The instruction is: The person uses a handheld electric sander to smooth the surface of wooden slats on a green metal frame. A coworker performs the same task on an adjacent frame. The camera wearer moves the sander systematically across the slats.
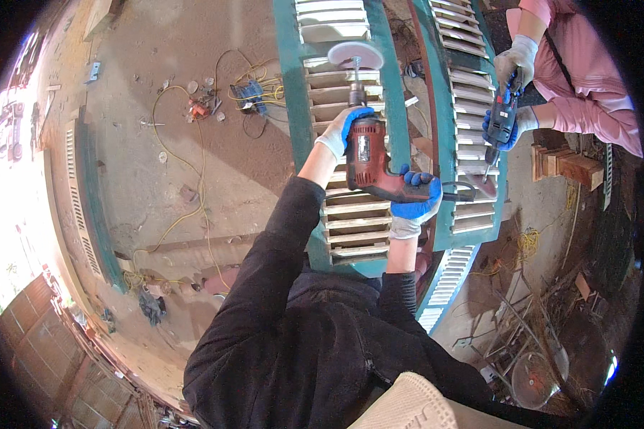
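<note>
In the upper middle of the frame, the left hand (341,130) wraps the body of the red drill (368,159) and the right hand (416,201) closes on its grip. The drill looks heavy and stiff (its sanding disc (355,54) touches the green shutter (350,214)), so two-hand holding suits.

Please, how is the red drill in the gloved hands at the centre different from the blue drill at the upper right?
The red drill carries a round white sanding disc; the blue drill has only a thin bit. The red drill points away from the person over the shutter; the blue drill points downward. Both are gripped in two gloved hands.
</note>
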Demonstrator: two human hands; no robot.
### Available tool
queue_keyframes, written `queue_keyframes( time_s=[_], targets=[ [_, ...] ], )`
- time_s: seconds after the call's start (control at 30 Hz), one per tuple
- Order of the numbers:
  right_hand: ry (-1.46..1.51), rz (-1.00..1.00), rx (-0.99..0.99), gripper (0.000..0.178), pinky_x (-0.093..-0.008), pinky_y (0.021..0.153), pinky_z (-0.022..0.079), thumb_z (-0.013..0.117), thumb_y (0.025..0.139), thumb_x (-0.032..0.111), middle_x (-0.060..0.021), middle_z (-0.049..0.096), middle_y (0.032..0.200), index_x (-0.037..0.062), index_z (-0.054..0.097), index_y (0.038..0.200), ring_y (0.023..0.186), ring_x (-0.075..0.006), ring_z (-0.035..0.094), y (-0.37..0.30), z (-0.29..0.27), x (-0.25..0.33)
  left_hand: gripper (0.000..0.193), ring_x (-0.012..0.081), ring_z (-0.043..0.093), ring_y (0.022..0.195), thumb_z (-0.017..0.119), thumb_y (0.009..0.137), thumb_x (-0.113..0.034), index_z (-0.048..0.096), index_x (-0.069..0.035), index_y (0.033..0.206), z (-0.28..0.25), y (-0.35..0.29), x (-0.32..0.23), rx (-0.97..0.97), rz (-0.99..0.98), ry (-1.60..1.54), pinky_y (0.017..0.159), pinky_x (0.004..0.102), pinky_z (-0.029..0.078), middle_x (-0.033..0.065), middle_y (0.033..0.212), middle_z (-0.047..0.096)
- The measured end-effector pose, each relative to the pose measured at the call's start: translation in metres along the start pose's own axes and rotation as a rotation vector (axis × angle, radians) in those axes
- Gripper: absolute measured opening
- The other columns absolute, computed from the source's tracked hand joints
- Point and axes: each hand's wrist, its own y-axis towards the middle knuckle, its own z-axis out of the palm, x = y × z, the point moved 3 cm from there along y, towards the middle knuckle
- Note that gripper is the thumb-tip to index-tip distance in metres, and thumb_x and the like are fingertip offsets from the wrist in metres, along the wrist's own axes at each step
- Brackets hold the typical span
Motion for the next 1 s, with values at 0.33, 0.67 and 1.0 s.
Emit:
queue_keyframes(
  time_s=[0.33, 0.67, 1.0],
  targets=[
    [0.004, 0.080, 0.011, 0.029, -0.0460, 0.084, 0.041, 0.053, 0.083, 0.034, -0.0048, 0.046, 0.063, 0.0076, 0.049, 0.072, 0.061, -0.0198, 0.045, -0.007, 0.016, -0.018, 0.026, 0.0171, 0.058, 0.056, 0.066, 0.077, -0.033, 0.057, -0.013, 0.090, -0.015, -0.021, -0.017, -0.145, 0.008, 0.098, 0.055, 0.0346, 0.051, 0.0044, 0.071, 0.061],
    [0.025, 0.101, 0.031, 0.029, -0.0470, 0.084, 0.041, 0.054, 0.083, 0.033, -0.0061, 0.047, 0.063, 0.0070, 0.051, 0.072, 0.062, -0.0207, 0.046, -0.012, 0.007, -0.032, 0.040, 0.0132, 0.055, 0.058, 0.069, 0.072, -0.043, 0.065, -0.004, 0.085, -0.022, -0.034, -0.020, -0.543, 0.138, 0.443, 0.055, 0.0280, 0.044, 0.0026, 0.073, 0.061],
    [-0.043, -0.082, 0.053, 0.031, -0.0476, 0.085, 0.041, 0.053, 0.084, 0.034, -0.0059, 0.047, 0.065, 0.0047, 0.052, 0.076, 0.063, -0.0205, 0.047, 0.003, 0.021, 0.010, 0.037, 0.0135, 0.055, 0.055, 0.064, 0.077, -0.045, 0.065, -0.008, 0.084, 0.012, 0.014, -0.002, -0.327, 0.131, 0.314, 0.052, 0.0280, 0.044, 0.0019, 0.069, 0.060]
  ],
)
